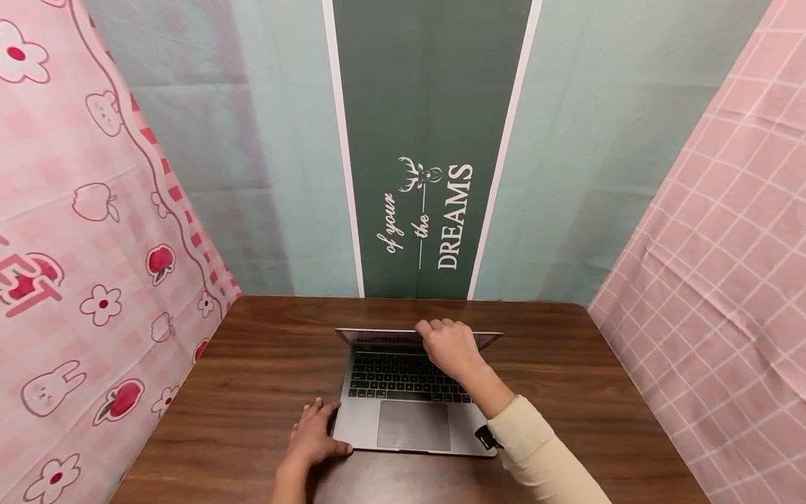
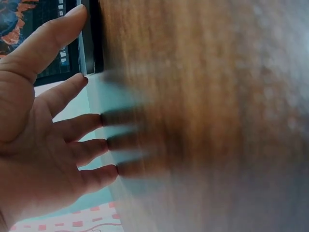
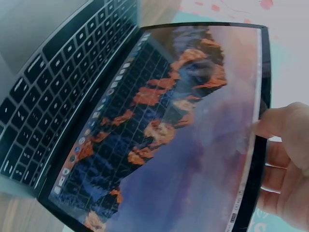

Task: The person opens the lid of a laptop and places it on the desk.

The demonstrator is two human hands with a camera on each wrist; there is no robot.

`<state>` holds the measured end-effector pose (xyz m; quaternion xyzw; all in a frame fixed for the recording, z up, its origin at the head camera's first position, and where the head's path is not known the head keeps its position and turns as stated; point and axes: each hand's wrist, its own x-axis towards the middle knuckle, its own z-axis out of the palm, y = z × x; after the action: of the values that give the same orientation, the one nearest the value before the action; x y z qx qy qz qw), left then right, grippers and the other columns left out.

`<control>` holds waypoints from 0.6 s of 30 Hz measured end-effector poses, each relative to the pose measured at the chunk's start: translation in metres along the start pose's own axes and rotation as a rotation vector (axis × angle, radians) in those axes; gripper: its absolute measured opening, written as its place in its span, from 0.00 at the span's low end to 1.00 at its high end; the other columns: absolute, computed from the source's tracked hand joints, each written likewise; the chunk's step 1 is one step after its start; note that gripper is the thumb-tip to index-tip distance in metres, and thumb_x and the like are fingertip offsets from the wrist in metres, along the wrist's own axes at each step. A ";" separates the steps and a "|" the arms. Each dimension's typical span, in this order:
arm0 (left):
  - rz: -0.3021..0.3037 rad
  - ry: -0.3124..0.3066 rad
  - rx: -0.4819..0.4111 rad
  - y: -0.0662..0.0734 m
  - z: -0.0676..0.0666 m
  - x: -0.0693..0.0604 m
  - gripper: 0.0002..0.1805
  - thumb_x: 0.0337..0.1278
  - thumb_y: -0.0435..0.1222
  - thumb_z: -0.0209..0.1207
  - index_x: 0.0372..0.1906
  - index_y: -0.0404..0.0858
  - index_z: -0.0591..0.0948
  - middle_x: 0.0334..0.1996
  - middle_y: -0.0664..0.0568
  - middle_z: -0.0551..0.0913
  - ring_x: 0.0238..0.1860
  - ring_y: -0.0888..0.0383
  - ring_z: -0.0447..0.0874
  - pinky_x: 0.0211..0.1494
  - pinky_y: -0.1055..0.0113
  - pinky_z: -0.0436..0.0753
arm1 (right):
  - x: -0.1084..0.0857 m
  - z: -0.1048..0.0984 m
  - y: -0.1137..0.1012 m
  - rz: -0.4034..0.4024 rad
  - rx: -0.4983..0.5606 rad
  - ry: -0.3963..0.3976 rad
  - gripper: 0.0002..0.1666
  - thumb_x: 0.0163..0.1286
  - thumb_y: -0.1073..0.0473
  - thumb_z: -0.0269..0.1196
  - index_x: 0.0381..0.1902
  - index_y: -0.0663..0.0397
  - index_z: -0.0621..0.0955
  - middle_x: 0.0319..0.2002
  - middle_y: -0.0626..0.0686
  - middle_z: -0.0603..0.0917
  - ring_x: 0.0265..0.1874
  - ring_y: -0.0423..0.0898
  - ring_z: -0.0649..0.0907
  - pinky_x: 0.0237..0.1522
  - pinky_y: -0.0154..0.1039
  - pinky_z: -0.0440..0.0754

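An opened grey laptop (image 1: 362, 427) stands on the brown wooden table, its keyboard (image 1: 397, 374) and trackpad (image 1: 413, 425) facing up. Its lid (image 3: 203, 130) is raised, and the screen is lit with a rocky mountain wallpaper and a row of icons. My right hand (image 1: 450, 346) pinches the lid's top edge, thumb on the screen side and fingers behind. At the laptop's front left corner, my left hand (image 1: 311, 430) touches it with thumb and index finger extended. The other left fingers (image 2: 79, 127) are spread and rest on the tabletop.
The wooden table (image 1: 252, 371) extends around the laptop. Behind it hangs a blue-green curtain (image 1: 415, 91) with white lettering and a deer head. A pink patterned cloth (image 1: 57, 175) hangs at left, a pink checked one (image 1: 718, 231) at right. The right sleeve (image 1: 535, 448) is cream.
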<state>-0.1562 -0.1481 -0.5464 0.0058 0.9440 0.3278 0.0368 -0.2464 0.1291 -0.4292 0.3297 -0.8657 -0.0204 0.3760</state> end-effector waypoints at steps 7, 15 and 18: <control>-0.010 -0.004 0.013 0.003 0.001 0.001 0.48 0.13 0.44 0.77 0.57 0.38 0.76 0.61 0.29 0.64 0.63 0.28 0.54 0.54 0.30 0.56 | 0.009 0.008 0.009 0.007 -0.052 0.020 0.04 0.57 0.67 0.60 0.27 0.54 0.76 0.12 0.49 0.68 0.09 0.44 0.68 0.10 0.36 0.61; -0.020 -0.004 0.003 0.006 0.002 0.001 0.48 0.14 0.43 0.76 0.57 0.38 0.75 0.62 0.29 0.63 0.63 0.29 0.53 0.55 0.31 0.55 | 0.027 0.017 0.021 0.045 -0.091 -0.016 0.03 0.59 0.67 0.60 0.29 0.55 0.78 0.13 0.51 0.70 0.09 0.45 0.68 0.09 0.37 0.62; -0.036 -0.007 0.006 0.005 0.001 0.001 0.48 0.14 0.43 0.76 0.57 0.38 0.75 0.62 0.30 0.62 0.64 0.29 0.52 0.55 0.31 0.55 | 0.032 0.021 0.023 0.058 -0.082 -0.041 0.04 0.60 0.67 0.60 0.31 0.55 0.80 0.14 0.52 0.72 0.10 0.46 0.70 0.09 0.38 0.65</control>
<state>-0.1567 -0.1433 -0.5445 -0.0101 0.9449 0.3240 0.0462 -0.2895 0.1241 -0.4169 0.2883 -0.8809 -0.0515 0.3717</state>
